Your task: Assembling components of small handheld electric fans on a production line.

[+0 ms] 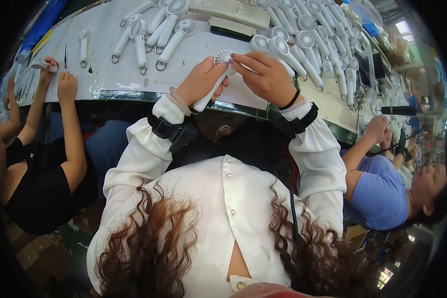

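Note:
A small white handheld fan [209,98] is tilted above the table's near edge, its round grille [223,56] up and its handle toward me. My left hand [202,82] is wrapped round it just below the grille. The fingers of my right hand [269,78] are bent together and pinch at the right rim of that grille. Whether something small sits between those fingertips, I cannot make out. Beyond my hands, several similar white fans [170,39] lie on the white tabletop [111,74], most with a metal ring at the handle end.
Many more white fans [308,39] are heaped at the right. A dark-based block [232,28] lies at the far middle, by a long pale box [228,11]. At the left, a co-worker's hand [49,67] holds a white fan; another co-worker's hands [377,131] are at the right.

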